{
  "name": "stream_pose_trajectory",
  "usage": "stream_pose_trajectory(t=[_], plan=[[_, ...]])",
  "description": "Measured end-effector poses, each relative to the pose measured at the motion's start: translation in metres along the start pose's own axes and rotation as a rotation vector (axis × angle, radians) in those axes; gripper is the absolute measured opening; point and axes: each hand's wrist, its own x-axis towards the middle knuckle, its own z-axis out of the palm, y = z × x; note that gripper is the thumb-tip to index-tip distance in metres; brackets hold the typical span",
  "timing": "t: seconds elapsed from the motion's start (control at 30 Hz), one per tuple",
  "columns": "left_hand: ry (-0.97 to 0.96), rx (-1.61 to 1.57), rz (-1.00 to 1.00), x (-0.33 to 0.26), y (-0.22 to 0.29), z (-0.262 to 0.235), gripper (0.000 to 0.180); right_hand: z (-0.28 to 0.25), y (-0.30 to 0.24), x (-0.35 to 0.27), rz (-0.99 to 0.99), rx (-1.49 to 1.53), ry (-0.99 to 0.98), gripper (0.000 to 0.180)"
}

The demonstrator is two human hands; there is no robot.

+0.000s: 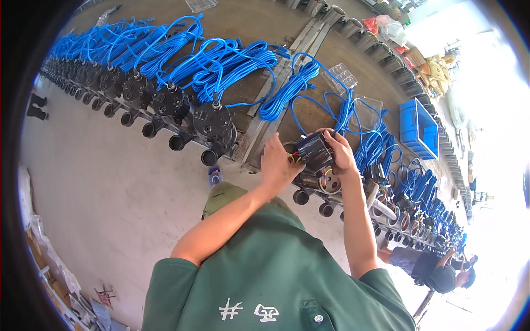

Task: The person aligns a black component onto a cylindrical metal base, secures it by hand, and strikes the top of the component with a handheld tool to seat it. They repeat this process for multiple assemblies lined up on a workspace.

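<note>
My right hand (343,155) is wrapped round a black cylindrical pump cap (313,152), tilted over the bench edge. A blue cable runs from the cap toward the coils behind. At the cap's left side my left hand (277,165) is closed, with its fingertips at thin coloured wires (295,158) coming out of the cap. Just below the cap, an open-ended metal cylinder (330,183) shows a disc with holes and more coloured wires inside. The left fingertips are partly hidden.
Capped black pump bodies (212,122) stand in a long row at left, blue cable coils (232,66) behind them. More open cylinders (406,220) line the right. A blue crate (419,129) sits on the bench. Another person (441,273) works farther along at right.
</note>
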Motion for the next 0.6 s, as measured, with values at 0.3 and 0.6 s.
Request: stream_pose_trajectory(t=[0.3, 0.6], plan=[[-0.145, 0.697, 0.331, 0.018, -0.001, -0.021, 0.107, 0.008, 0.028, 0.021, -0.181, -0.216, 0.136, 0.028], [-0.253, -0.593, -0.022, 0.008, -0.055, -0.025, 0.045, 0.013, 0.024, 0.009, -0.220, -0.091, 0.088, 0.027]])
